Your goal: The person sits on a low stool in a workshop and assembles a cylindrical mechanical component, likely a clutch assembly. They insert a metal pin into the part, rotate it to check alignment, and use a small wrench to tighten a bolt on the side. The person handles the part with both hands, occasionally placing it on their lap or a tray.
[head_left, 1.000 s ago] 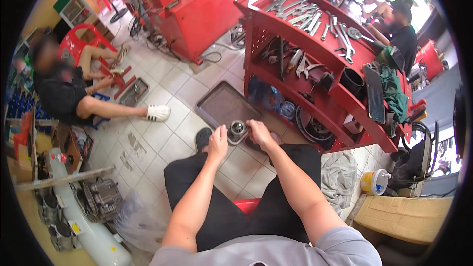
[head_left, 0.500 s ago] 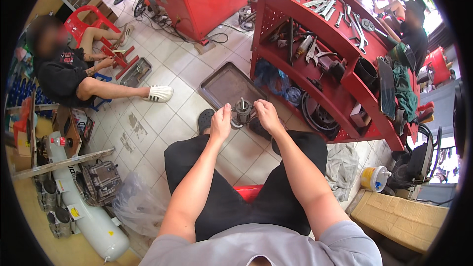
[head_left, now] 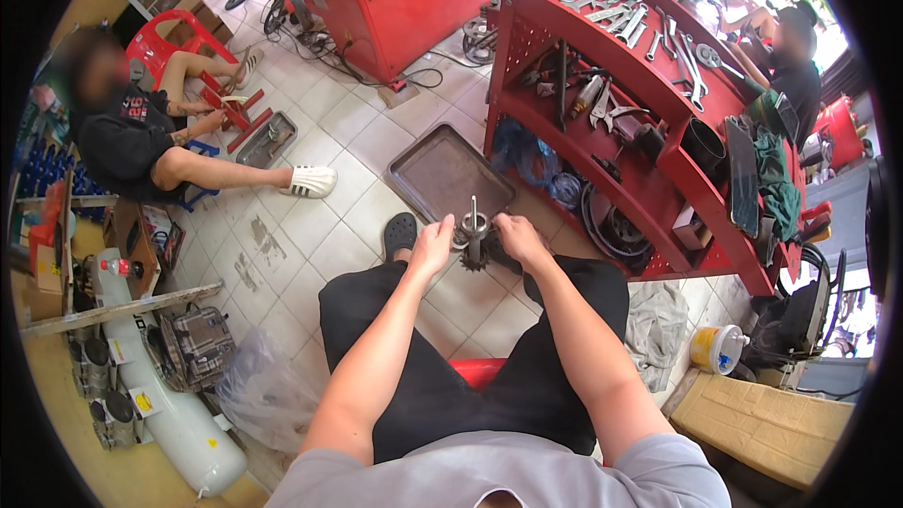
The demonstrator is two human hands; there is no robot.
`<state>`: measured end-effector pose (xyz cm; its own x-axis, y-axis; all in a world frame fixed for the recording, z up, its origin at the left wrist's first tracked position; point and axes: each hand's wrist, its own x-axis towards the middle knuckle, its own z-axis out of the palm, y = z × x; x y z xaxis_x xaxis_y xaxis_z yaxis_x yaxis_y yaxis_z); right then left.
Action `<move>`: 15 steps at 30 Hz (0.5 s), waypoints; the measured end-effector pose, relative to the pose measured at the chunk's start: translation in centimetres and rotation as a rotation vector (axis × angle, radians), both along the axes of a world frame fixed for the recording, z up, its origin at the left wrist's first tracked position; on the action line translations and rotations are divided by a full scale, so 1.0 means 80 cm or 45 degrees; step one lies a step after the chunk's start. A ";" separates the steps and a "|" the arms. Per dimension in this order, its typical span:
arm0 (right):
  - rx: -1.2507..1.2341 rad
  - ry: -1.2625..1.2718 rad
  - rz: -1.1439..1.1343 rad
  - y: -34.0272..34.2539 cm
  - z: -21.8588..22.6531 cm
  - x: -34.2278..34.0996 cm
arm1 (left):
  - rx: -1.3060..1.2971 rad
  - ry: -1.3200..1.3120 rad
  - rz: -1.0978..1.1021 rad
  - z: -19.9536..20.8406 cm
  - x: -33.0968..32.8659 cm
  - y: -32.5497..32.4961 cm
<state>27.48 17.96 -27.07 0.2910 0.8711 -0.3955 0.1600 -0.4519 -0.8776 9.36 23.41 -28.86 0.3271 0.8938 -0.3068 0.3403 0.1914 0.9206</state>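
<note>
- Metal part (head_left: 475,243): between the two hands, ahead of the knees, overlapping the near edge of the shallow tray (head_left: 406,179) in view. Whether anything supports it from below, cannot tell.
- Long axis: roughly in line with the person's forward direction. Slim rod (head_left: 474,208) at the far end, toothed rim (head_left: 474,266) at the near end. True tilt from vertical, cannot tell.
- Left hand (head_left: 434,244): nearer of the two, immediately left of the part. Fingers curled, thumb forward, pinching its left edge.
- Right hand (head_left: 521,239): just right of the part, fingers bent inward, fingertips level with its upper ring. Contact or a small gap, cannot tell.
- Red tool cart (head_left: 502,45): forward and right, wrenches (head_left: 616,11) spread on top, well apart from both hands.
- Co-worker (head_left: 127,143): seated at far left, away from the part.
</note>
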 end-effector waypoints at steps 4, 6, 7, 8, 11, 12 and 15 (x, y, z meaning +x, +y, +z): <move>0.491 0.025 -0.013 0.017 0.072 -0.017 | 0.432 -0.347 0.237 0.055 0.004 0.003; 0.471 0.048 0.040 0.004 0.061 -0.010 | 0.519 -0.319 0.171 0.077 -0.002 -0.002; 0.408 0.053 0.046 -0.008 0.056 -0.010 | 0.453 -0.256 0.151 0.070 -0.003 -0.010; 0.359 0.055 0.060 -0.011 0.057 -0.011 | 0.401 -0.196 0.137 0.062 -0.006 -0.017; 0.175 0.040 0.040 -0.008 0.049 -0.011 | 0.224 -0.151 0.114 0.037 -0.007 -0.018; 0.106 0.035 0.029 -0.008 0.047 -0.011 | 0.157 -0.158 0.107 0.028 -0.006 -0.017; 0.001 0.039 0.011 -0.005 0.044 -0.011 | 0.069 -0.073 0.111 0.007 -0.002 -0.008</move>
